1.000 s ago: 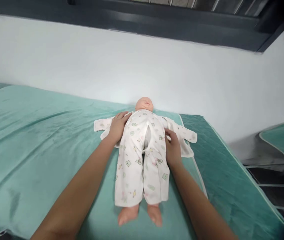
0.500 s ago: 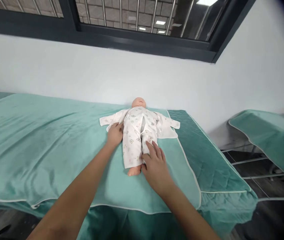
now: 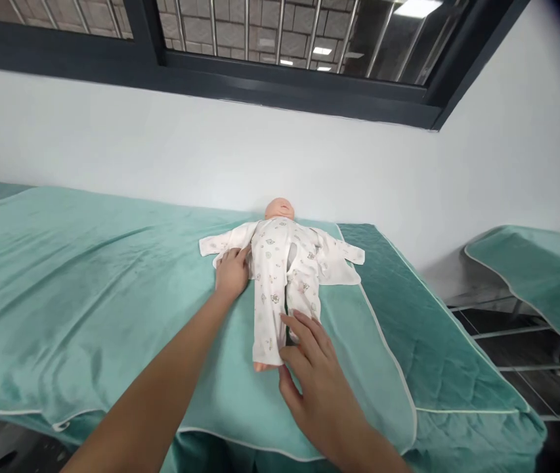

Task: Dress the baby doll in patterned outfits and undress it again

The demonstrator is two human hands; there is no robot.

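Observation:
A baby doll [image 3: 280,209] lies on its back, head toward the wall, arms spread. It wears a white printed shirt [image 3: 335,253] and matching trousers [image 3: 268,299]. My left hand [image 3: 232,272] rests at the doll's side on the left, fingers extended against the shirt and the trousers' upper edge. Near the trouser cuffs is my right hand [image 3: 313,378], its fingers spread and their tips at the lower legs; nothing is visibly gripped. Only a little of one foot [image 3: 262,366] shows below the left cuff; my right hand hides the other leg's end.
Beneath the doll, a light green sheet [image 3: 112,276] covers the bed, with a darker quilted cover [image 3: 408,315] at the right. A white wall [image 3: 186,144] and dark window frame [image 3: 284,92] stand behind. Another green-covered bed [image 3: 545,276] is at the far right.
My right hand has moved down the trouser legs toward me. The left cuff now covers more of the foot. My left hand stays by the doll's side, and the view has shifted slightly.

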